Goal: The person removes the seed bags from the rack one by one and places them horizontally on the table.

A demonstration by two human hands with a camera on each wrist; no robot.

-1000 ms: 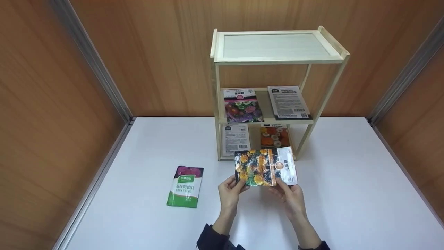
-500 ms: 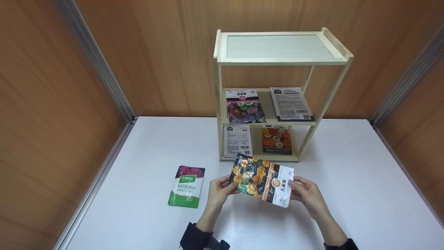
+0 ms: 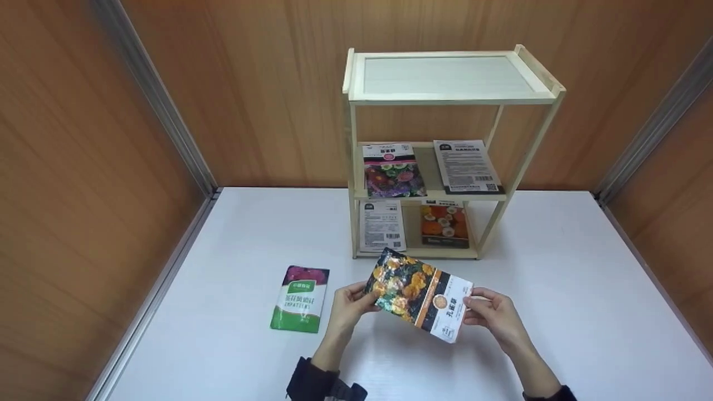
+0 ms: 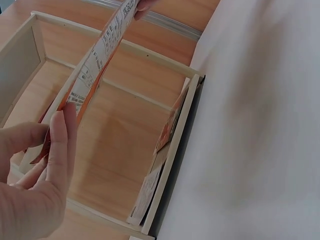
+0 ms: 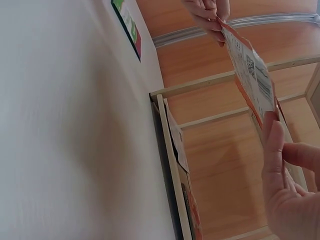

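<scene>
A seed packet (image 3: 420, 295) with orange flowers and a white end is held above the table, tilted down to the right. My left hand (image 3: 348, 306) pinches its flowered left end between thumb and fingers. At the white end, my right hand (image 3: 497, 317) pinches the edge the same way. Both wrist views show the packet's printed white back (image 4: 102, 55), which faces away from the head camera. A green and white seed packet (image 3: 299, 299) with a purple top lies on the table, left of my left hand.
Behind the hands stands a pale wooden shelf rack (image 3: 451, 102). Its middle tier bears a purple-flower packet (image 3: 394, 172) and a packet back side up (image 3: 468, 167). Below lie another white-backed packet (image 3: 382, 225) and an orange-flower packet (image 3: 444, 224). Wooden walls (image 3: 267, 100) enclose the white table (image 3: 223, 356).
The orange-flower packet has come down and nearer, its white end swinging lower. My right hand has shifted from the lower edge to the white end; my left hand has moved left.
</scene>
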